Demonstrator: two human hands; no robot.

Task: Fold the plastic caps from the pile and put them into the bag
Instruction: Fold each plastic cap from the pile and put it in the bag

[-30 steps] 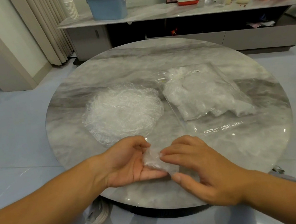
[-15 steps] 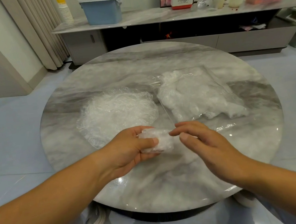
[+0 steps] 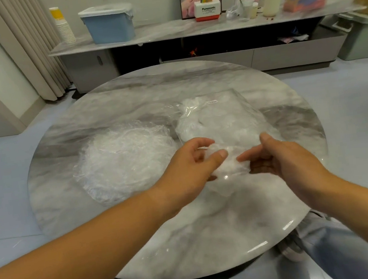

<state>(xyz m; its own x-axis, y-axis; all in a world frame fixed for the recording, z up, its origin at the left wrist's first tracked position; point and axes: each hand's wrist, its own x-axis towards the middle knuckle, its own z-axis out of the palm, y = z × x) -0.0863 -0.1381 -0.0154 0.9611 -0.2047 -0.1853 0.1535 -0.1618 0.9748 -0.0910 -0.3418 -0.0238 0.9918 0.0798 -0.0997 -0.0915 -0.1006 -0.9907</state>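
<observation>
- Between the left thumb and the curled left fingers sits a folded cap (image 3: 229, 165), a crumpled white wad of thin plastic. The left hand (image 3: 188, 169) grips it, with the thumb pressed across its near-left side and the fingertips (image 3: 199, 145) hooked over its far side.
- Right of that wad, the right hand (image 3: 285, 160) reaches in with its fingers loosely bent and wrapped round nothing. The index fingertip points left and meets the cap's right edge, while the thumb stands up, well apart from the other fingers.
- Whether the right fingers also touch clear film at that spot cannot be told.
- Just beyond both sets of fingertips lies the bag (image 3: 226, 115), clear plastic, flat on the table and stuffed with white folded caps. Its near end reaches under the held cap, but the mouth itself is too blurred to place.
- Left of the left hand's knuckles, near but not touching, lies the pile (image 3: 122, 161) of unfolded caps, a round heap of crinkled clear film.
- Under both wrists is the round grey marble table (image 3: 191, 236), carrying pile and bag side by side.
- Far beyond the fingertips, a long sideboard (image 3: 164, 33) bears a blue lidded box (image 3: 109, 25) and a stack of paper cups (image 3: 64, 28).
</observation>
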